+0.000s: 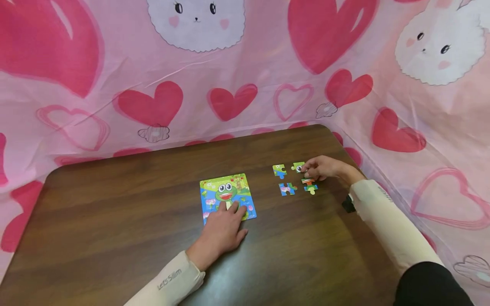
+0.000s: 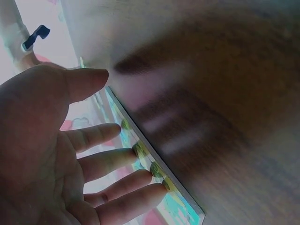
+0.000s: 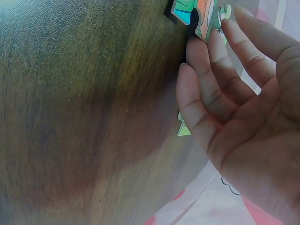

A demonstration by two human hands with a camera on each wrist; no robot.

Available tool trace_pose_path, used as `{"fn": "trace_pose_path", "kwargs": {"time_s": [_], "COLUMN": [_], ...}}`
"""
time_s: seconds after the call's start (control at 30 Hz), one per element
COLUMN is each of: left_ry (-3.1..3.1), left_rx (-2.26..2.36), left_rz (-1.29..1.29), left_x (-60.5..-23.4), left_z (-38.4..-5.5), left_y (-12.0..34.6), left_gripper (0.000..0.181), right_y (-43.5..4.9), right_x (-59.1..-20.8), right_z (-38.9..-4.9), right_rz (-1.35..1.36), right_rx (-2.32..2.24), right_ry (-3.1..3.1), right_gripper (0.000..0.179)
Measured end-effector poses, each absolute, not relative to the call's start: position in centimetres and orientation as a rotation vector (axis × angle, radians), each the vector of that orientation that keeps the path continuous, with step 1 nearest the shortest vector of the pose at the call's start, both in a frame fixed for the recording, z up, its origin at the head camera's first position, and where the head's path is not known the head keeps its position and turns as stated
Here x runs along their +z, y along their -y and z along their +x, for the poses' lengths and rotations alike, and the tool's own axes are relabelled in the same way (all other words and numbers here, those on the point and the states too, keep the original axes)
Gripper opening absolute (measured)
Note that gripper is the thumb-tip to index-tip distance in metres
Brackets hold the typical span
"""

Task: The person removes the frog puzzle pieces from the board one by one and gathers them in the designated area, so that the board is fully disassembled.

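My left hand (image 1: 223, 227) rests with its fingers extended on a square frog puzzle (image 1: 229, 187), covering part of its lower half. In the left wrist view those fingertips (image 2: 136, 154) touch the puzzle's surface, the thumb spread away. My right hand (image 1: 323, 167) has bent fingers around a puzzle piece with orange and green print (image 3: 205, 16), largely hidden from above. Just left of the right fingertips is an eye piece (image 1: 298, 167). Close below the hand lies a blue-and-green piece (image 1: 311, 189). Two more loose pieces, a green-and-blue one (image 1: 279, 171) and a pink-and-blue one (image 1: 287, 189), lie further left.
Both hands work over a brown wood-grain table (image 1: 126, 212) with rounded far corners. Pink cloth (image 1: 264, 97) printed with hearts and animal faces hangs along its back and right edges. A dark strap (image 1: 348, 205) shows under the right sleeve.
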State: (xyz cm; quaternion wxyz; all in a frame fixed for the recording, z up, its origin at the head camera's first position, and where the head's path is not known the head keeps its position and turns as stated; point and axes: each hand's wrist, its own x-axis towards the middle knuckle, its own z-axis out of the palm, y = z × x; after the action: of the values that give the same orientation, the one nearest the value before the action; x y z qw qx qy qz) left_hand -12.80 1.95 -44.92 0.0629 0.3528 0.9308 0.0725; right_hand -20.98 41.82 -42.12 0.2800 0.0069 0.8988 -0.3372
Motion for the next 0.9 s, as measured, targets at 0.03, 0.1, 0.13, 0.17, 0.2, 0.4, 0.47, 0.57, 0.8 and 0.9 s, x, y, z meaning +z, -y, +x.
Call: {"fn": "trace_pose_path", "kwargs": {"time_s": [0.03, 0.1, 0.13, 0.17, 0.2, 0.4, 0.47, 0.57, 0.8, 0.9], "left_ry": [-2.816, -2.82, -2.82, -2.817, -2.809, -2.779, -2.777, -2.769, -2.735, -2.735], "left_rx": [0.212, 0.183, 0.166, 0.145, 0.124, 0.03, 0.003, -0.026, -0.056, -0.065], "left_rz": [1.069, 1.09, 1.105, 1.125, 1.146, 1.267, 1.279, 1.269, 1.246, 1.246], "left_x": [-44.9, -44.9, -44.8, -44.8, -44.8, -44.6, -44.5, -44.5, -44.5, -44.6], "left_z": [-12.8, -12.7, -12.7, -12.7, -12.6, -12.3, -12.2, -12.2, -12.2, -12.2], "left_y": [-2.1, -2.9, -3.4, -4.0, -4.6, -8.2, -8.8, -9.2, -9.3, -9.1], "left_gripper": [0.059, 0.058, 0.058, 0.058, 0.058, 0.057, 0.056, 0.057, 0.059, 0.06], "right_y": [-42.0, -42.9, -43.5, -44.2, -44.9, -48.0, -48.1, -47.3, -42.9, -40.7], "right_x": [-42.0, -41.7, -41.6, -41.4, -41.2, -40.3, -40.0, -39.8, -39.2, -39.5], "right_z": [-20.8, -20.2, -19.8, -19.2, -18.6, -15.8, -15.6, -15.7, -16.7, -17.7], "right_rz": [0.012, 0.007, 0.006, 0.01, 0.02, 0.079, 0.067, 0.026, -0.033, -0.056], "right_rx": [-0.903, -0.907, -0.903, -0.901, -0.9, -0.948, -0.986, -1.015, -1.045, -1.091], "right_ry": [-2.413, -2.423, -2.431, -2.441, -2.451, -2.474, -2.463, -2.467, -2.484, -2.455], "right_gripper": [0.036, 0.038, 0.038, 0.039, 0.039, 0.04, 0.04, 0.039, 0.04, 0.042]}}
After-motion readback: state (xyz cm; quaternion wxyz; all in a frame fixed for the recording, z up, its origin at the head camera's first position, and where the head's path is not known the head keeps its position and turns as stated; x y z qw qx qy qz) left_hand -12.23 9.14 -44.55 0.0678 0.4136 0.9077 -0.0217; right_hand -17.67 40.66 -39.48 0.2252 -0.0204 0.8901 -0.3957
